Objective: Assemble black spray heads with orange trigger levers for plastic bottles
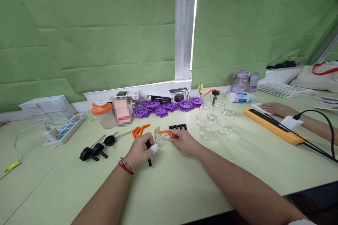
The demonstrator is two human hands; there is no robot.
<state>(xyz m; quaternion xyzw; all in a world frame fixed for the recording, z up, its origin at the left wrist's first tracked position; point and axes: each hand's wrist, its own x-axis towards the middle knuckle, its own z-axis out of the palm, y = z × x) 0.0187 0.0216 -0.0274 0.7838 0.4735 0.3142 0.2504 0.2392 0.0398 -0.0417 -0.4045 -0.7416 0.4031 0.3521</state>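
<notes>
One hand (185, 143) (the right) pinches an orange piece (165, 132).

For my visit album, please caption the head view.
Left hand gripping a black part with a metal rod, right hand pinching an orange piece, purple parts and clear jars nearby.

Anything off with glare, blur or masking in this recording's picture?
Head view: window gap blown out white; pixelation over the pink item beside the orange-lidded cup; small glints on the clear jars; no obvious motion blur on the left hand or right hand.
</notes>
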